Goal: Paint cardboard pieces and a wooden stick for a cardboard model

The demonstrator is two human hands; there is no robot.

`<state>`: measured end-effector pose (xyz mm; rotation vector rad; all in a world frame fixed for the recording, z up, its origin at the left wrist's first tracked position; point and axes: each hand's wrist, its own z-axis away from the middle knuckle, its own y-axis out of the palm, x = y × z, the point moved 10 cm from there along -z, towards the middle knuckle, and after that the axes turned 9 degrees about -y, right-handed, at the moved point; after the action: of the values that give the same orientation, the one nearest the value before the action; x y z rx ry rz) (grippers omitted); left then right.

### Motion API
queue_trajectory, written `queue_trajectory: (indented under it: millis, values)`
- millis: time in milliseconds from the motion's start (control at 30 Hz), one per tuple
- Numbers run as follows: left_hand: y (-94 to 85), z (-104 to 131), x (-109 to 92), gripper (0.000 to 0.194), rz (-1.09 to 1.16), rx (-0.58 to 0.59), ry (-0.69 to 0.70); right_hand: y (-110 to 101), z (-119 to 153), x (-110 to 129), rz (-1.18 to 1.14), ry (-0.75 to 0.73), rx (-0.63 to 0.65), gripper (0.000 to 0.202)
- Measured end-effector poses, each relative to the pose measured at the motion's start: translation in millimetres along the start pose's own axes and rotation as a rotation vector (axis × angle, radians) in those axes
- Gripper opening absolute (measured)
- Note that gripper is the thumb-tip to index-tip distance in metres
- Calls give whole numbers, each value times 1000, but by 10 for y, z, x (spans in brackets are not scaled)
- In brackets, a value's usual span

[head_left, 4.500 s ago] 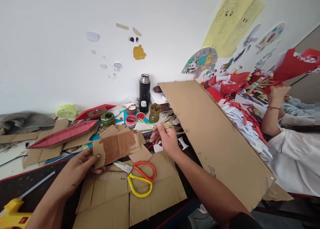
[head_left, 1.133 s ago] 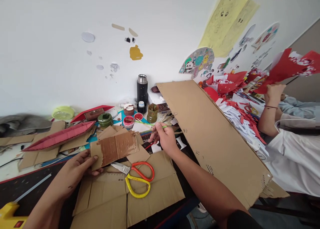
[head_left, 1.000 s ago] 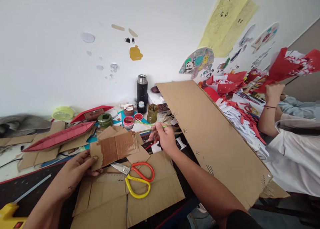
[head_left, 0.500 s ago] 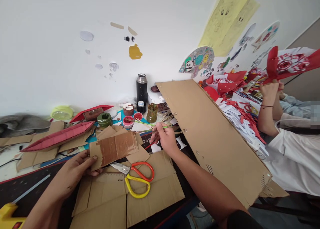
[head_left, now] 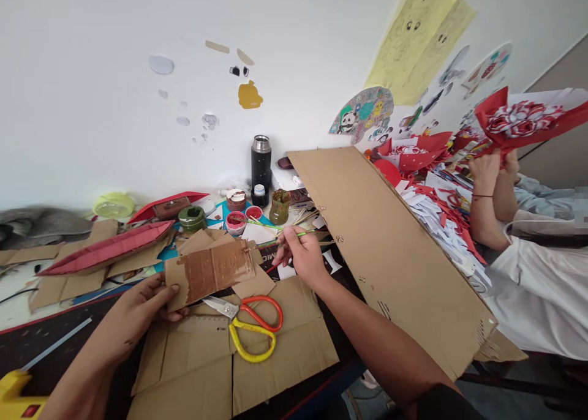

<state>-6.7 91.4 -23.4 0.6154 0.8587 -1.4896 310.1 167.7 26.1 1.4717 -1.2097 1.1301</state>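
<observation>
My left hand grips the left end of a small cardboard piece, which is coated with brown paint over most of its face. My right hand is closed around a thin green paintbrush, just right of the painted piece. Scissors with one red and one yellow handle lie below the piece on flat cardboard. Behind my hands stand a green paint jar, a pink-red paint pot, a smaller red pot and a murky glass jar.
A large cardboard panel slants along my right side. At the back stands a black thermos. A red cardboard boat shape lies left, a yellow glue gun lower left. Far right, a person holds a red-wrapped bouquet.
My right hand has shifted very slightly left. The other person's hands and bouquet have moved a little left. My left hand and the painted piece are nearly unchanged.
</observation>
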Motion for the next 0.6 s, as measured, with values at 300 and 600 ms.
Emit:
queue_trajectory:
  millis: [300,600]
  values:
    - [-28,-9,23,88,15,-17,-11,79,-140,3,5,-46,-16,65]
    - [-25,-17,24,82,-6,-16,-6,109,-153,-6,6,-49,-13,63]
